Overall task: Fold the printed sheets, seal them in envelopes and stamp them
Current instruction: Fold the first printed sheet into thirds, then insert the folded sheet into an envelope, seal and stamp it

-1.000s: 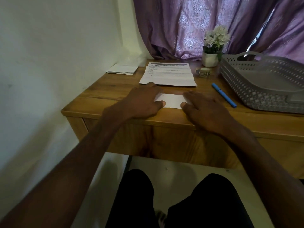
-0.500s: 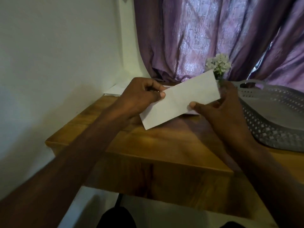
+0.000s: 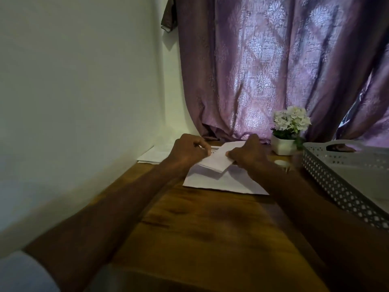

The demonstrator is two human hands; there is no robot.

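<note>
Sheets are what matter here, and going from the left: a small pile of white paper, perhaps the envelopes [image 3: 152, 155], lies at the desk's [image 3: 210, 239] far left corner against the wall. Next, the left hand [image 3: 187, 151] is curled, its fingertips pinching the left end of a folded sheet [image 3: 219, 160]. That sheet is held tilted just above a flat stack of sheets [image 3: 223, 181] lying toward the far edge, middle of the desk. The right hand [image 3: 247, 154] grips the folded sheet's right end, thumb on the near face and fingers curled behind. Further right, a white pot of flowers [image 3: 286, 135] stands at the far edge before the purple curtain [image 3: 273, 70], a small pale round object [image 3: 281, 163], too blurred to identify, lies near it, and a grey basket [image 3: 347, 180] fills the right side. As for risks, the folded sheet is held only by its two ends in the air, so a careless pull could spring the folds open or crease it crookedly; setting it down on the stack could also drag the top loose sheet askew. Some dark print shows on the paper between the hands, but it is too blurred and too much covered to read; no brand or label is legible anywhere.
</note>
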